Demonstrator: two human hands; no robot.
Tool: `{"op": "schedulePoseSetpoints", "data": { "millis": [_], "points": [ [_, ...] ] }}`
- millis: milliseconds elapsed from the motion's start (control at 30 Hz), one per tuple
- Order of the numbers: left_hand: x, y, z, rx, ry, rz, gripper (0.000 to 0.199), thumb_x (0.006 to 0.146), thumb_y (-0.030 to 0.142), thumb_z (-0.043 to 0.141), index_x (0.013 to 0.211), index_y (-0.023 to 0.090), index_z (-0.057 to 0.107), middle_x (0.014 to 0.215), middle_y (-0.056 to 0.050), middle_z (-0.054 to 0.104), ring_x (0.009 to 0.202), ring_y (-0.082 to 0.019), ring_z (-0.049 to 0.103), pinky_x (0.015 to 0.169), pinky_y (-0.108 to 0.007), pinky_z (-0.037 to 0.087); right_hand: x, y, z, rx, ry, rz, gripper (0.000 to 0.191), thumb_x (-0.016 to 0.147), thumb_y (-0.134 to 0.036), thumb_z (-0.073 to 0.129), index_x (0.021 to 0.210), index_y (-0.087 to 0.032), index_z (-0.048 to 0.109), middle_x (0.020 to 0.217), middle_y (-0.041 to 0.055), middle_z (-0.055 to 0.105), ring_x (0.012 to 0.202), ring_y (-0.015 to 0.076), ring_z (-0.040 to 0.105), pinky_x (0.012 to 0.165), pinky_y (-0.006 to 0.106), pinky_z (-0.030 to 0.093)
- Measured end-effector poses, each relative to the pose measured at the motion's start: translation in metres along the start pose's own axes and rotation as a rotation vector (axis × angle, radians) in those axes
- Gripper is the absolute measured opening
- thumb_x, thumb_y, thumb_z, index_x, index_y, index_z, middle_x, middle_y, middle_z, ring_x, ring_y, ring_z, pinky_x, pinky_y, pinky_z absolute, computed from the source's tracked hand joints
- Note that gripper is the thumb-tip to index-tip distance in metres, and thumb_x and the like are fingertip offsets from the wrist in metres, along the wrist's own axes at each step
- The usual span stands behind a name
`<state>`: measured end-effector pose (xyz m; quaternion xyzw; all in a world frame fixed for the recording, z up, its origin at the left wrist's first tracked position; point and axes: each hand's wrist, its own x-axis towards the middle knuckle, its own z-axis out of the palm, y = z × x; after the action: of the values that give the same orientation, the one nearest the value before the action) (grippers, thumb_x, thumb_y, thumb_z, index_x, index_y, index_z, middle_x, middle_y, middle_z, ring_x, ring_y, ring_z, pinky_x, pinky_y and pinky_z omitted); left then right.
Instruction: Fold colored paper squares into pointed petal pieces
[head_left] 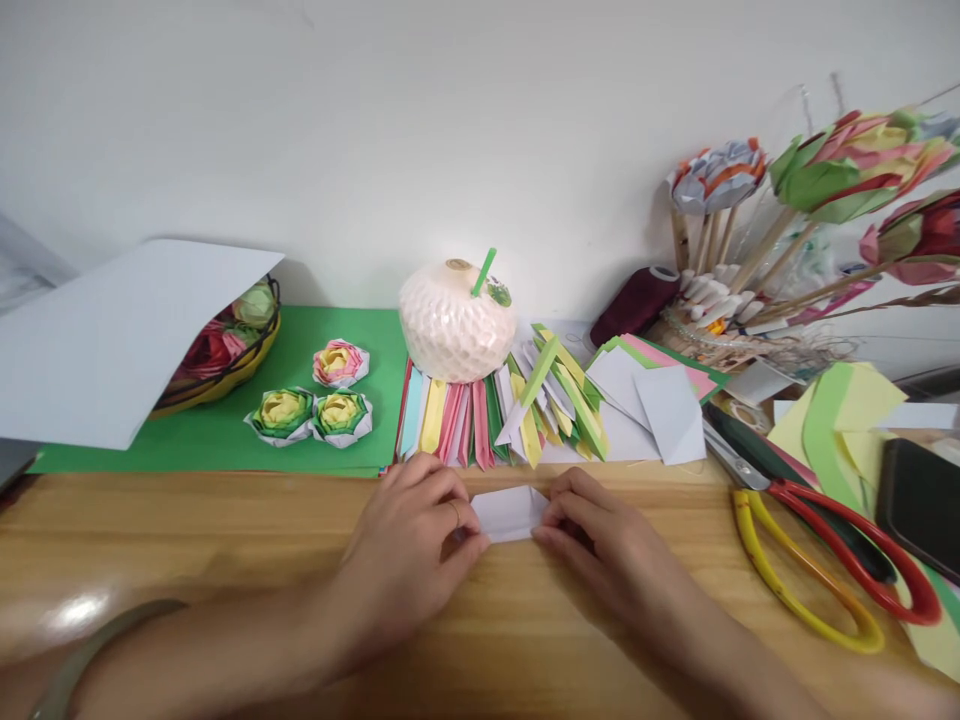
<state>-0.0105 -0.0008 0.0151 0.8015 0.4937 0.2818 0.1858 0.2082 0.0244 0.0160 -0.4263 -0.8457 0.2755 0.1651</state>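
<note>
A small folded piece of white paper (510, 514) lies low over the wooden table, its corners folded in. My left hand (420, 530) pinches its left end between thumb and fingers; a ring shows on one finger. At the right end, my right hand (600, 535) grips the paper the same way. Just beyond the hands, folded paper strips (461, 425) in several colours stand in a row, and a loose heap of green, yellow and white folded strips (559, 395) lies beside them.
Behind the strips stands a white textured ball-shaped container (457, 320) with a green stick. Three paper lotus flowers (341, 362) sit on green sheets (375, 400) at left, near a basket (262, 350) under a white sheet (135, 330). Scissors (810, 540) and a phone (919, 505) lie right.
</note>
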Motion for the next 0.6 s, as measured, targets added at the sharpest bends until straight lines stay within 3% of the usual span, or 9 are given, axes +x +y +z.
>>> {"op": "schedulePoseSetpoints", "data": {
  "millis": [300,600],
  "points": [
    [0.000,0.000,0.005,-0.067,0.006,-0.067,0.014,0.080,0.015,0.057,0.066,0.019,0.061,0.074,-0.002,0.059,0.080,-0.021,0.048,0.069,-0.036,0.038,0.007,0.000,-0.005,-0.184,-0.069,-0.007,0.015,0.087,-0.015,0.053,0.072,-0.020,0.051,0.079,0.0021,0.055,0.064,0.0150,0.057,0.057,0.027,0.046],
    [0.000,0.002,0.008,-0.043,0.039,-0.051,0.017,0.082,0.015,0.048,0.067,0.017,0.056,0.075,-0.003,0.056,0.080,-0.022,0.045,0.069,-0.038,0.034,0.011,0.002,-0.004,-0.292,-0.096,-0.021,0.013,0.084,-0.017,0.057,0.073,-0.019,0.051,0.078,0.0024,0.057,0.059,0.0162,0.059,0.052,0.028,0.048]
  ]
}}
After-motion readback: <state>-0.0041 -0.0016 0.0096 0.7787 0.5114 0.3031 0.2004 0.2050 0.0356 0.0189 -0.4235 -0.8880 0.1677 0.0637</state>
